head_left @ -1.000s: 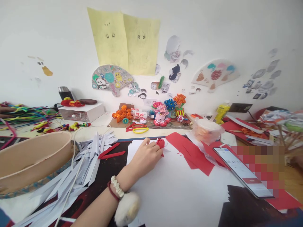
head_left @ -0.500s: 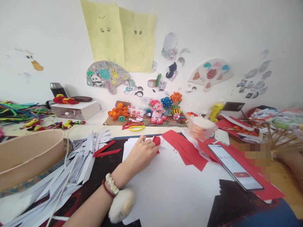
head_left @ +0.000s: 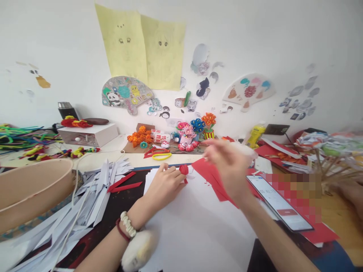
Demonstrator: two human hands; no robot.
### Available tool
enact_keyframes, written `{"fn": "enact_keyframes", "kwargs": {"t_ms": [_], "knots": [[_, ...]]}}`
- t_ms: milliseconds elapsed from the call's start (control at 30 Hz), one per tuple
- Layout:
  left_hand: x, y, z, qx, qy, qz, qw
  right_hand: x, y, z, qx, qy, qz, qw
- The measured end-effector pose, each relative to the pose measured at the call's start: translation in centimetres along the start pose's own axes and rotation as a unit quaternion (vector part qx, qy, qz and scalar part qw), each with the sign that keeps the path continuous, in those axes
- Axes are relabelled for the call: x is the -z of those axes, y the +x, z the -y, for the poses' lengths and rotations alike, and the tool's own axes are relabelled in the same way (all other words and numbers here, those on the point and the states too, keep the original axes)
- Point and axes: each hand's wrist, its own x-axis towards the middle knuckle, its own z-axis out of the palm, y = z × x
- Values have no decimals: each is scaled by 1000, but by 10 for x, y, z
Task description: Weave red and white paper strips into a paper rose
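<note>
My left hand (head_left: 166, 185) has its fingers closed around a small red paper flower (head_left: 184, 169), just above the white paper sheets (head_left: 210, 226). The rounded red head shows past my fingertips, with a bit of red below it. My right hand (head_left: 228, 164) is raised over the red paper sheets (head_left: 205, 172) and partly hides them. Motion smears its fingers, so I cannot make out whether they hold anything. Two folded red paper strips (head_left: 124, 187) lie to the left of my left hand. A furry white pompom (head_left: 138, 249) hangs at my left wrist.
White paper strips (head_left: 98, 200) are heaped at left, beside a beige basin (head_left: 36, 189). A phone (head_left: 280, 204) lies on red paper at right. Yellow-handled scissors (head_left: 162, 155) and craft flowers (head_left: 198, 126) stand along the back. Another person's hand (head_left: 350, 190) shows at the right edge.
My right hand has come into view from the lower right, over the red paper sheets. My left hand still holds the red paper flower. The whole view has shifted slightly.
</note>
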Motion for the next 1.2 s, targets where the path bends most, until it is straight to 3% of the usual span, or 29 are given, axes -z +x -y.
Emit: {"fn": "enact_keyframes", "kwargs": {"t_ms": [133,233,433,667,833,1033,1200], "knots": [[3,0,2,21,-8,-13,1000,-29,-16,-29,5,-54,163,985],[4,0,4,18,-19,-10,1000,-28,-20,-52,32,-72,196,977],[2,1,5,33,-24,1,999,-10,-24,-61,121,-142,211,959],[1,2,3,25,-21,16,999,-15,-28,-65,191,-197,224,935],[1,2,3,15,-15,11,1000,-14,-27,-66,227,-221,212,924],[-2,1,3,-23,36,22,999,-17,-28,-60,303,-274,190,893],[-4,-1,5,-41,63,43,996,-21,-31,-61,310,-265,212,888]]}}
